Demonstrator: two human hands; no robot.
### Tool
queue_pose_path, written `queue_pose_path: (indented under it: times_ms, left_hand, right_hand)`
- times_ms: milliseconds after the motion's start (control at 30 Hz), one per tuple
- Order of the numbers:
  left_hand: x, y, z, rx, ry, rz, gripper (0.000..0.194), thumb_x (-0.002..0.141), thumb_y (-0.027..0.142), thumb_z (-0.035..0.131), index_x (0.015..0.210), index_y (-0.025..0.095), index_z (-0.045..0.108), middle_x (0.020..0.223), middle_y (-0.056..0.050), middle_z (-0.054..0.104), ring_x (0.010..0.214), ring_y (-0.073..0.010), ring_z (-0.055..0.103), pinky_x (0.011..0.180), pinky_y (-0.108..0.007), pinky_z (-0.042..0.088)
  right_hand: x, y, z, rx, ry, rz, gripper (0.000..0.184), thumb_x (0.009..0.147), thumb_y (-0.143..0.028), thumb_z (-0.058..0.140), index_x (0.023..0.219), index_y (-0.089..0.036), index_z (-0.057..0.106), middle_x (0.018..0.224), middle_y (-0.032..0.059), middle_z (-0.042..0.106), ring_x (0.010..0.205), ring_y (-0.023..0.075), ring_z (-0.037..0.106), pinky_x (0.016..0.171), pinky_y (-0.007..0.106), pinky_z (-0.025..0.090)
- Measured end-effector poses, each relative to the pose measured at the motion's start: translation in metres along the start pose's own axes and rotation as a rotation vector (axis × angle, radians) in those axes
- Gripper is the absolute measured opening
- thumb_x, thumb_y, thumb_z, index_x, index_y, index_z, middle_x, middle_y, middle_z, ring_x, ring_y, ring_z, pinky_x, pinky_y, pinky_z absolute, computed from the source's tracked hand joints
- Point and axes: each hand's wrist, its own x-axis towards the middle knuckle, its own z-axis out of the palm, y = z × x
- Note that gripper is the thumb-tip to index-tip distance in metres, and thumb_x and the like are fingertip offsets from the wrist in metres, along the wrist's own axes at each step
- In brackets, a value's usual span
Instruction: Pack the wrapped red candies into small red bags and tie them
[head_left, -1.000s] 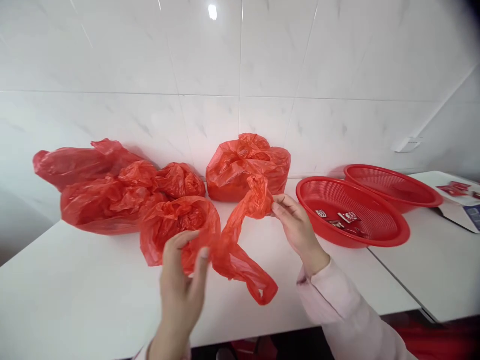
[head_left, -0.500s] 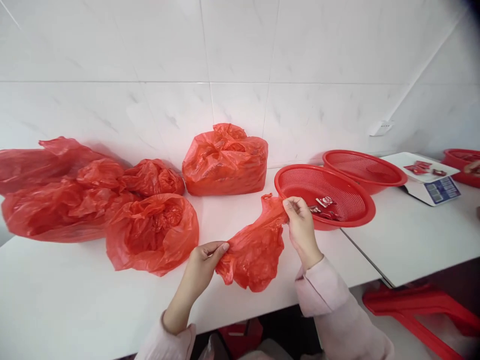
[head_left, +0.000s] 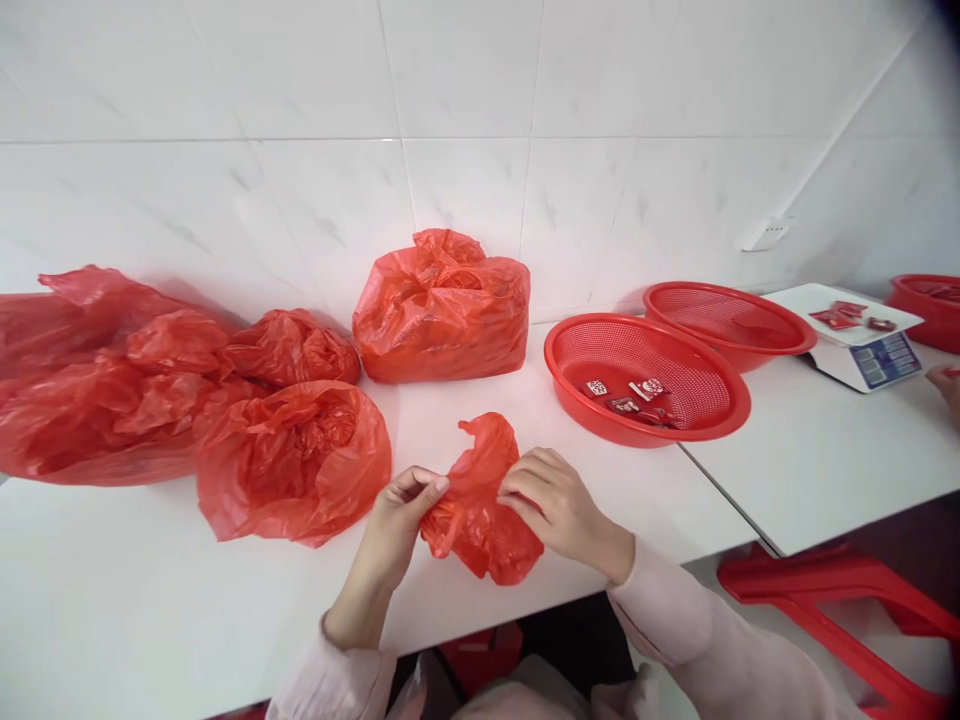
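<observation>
A small crumpled red plastic bag [head_left: 487, 530] is between my hands near the table's front edge. My left hand [head_left: 394, 525] pinches its left side between thumb and fingers. On the other side, my right hand [head_left: 562, 508] has its fingers curled against the bag, gripping the plastic; its fingertips are partly hidden. The bag's upper end sticks up loosely, and whatever it contains cannot be made out. Left of my hands sits a larger red bag [head_left: 232, 490] with its mouth spread wide. A full red bag [head_left: 442, 335] stands behind, against the wall.
More red bags [head_left: 90, 390] are heaped at the left. Right of my hands, a red mesh basket [head_left: 720, 425] holds several small packets, with a second basket [head_left: 795, 340] behind. Farther right are a scale [head_left: 862, 365] bearing packets and another person's hand [head_left: 946, 385]. A red stool [head_left: 825, 580] stands below.
My right hand has come in left and down from the bag's upper corner, so the stretched bag is now bunched up. My left hand keeps its pinch. The view has shifted slightly.
</observation>
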Motion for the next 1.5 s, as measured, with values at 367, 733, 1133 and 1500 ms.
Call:
queue_pose_path:
  times_ms: [367,733,1133,1500]
  left_hand:
    - [-0.019,-0.01,0.028,0.093,-0.009,0.05,0.025,0.07,0.032,0.081,0.069,0.016,0.062,0.062,0.004,0.059,0.057,-0.0079,0.05,0.055,-0.018,0.041]
    - [-0.043,-0.039,0.035,0.371,-0.003,0.208,0.011,0.077,0.024,0.071,0.071,0.019,0.063,0.073,0.0,0.063,0.073,-0.0157,0.058,0.073,-0.027,0.046]
    - [-0.037,-0.035,0.042,0.07,-0.016,-0.021,0.028,0.083,0.043,0.064,0.087,0.022,0.047,0.083,0.002,0.055,0.073,-0.0133,0.059,0.066,-0.027,0.053]
    - [-0.011,-0.043,-0.037,0.585,0.311,0.159,0.019,0.07,0.029,0.061,0.079,0.023,0.044,0.072,0.003,0.053,0.067,-0.0173,0.057,0.064,-0.03,0.048]
  right_hand:
    - [0.011,-0.019,0.021,0.496,0.018,0.545,0.018,0.09,-0.039,0.057,0.088,-0.02,0.055,0.086,0.003,0.064,0.079,0.0167,0.059,0.073,0.033,0.046]
    - [-0.004,-0.015,0.04,0.916,-0.026,0.834,0.029,0.081,-0.04,0.065,0.085,-0.022,0.043,0.061,-0.0079,0.051,0.053,0.01,0.05,0.052,0.023,0.037]
    - [-0.004,-0.022,0.027,1.058,0.111,0.672,0.021,0.084,-0.03,0.065,0.087,-0.021,0.046,0.075,-0.0047,0.054,0.069,0.0107,0.051,0.069,0.026,0.04]
    - [-0.022,0.015,-0.027,1.348,0.574,0.899,0.03,0.065,-0.025,0.077,0.083,-0.023,0.053,0.072,-0.0044,0.056,0.06,0.0113,0.054,0.055,0.023,0.041]
